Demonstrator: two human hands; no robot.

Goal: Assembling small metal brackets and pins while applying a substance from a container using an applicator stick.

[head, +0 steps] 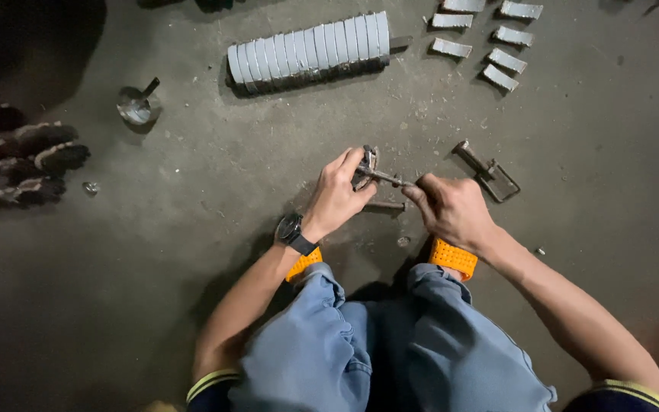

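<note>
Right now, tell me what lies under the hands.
Under the left hand and right hand lies grey concrete floor, with a short metal rod on it. The hands grip a metal piece; the parts inside the fists are hidden.

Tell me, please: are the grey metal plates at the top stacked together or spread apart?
Both. The long row of plates is packed face to face, touching; the smaller plates to its right lie apart on the floor.

Stacked plates (310,52) — behind both hands (390,200)
</note>
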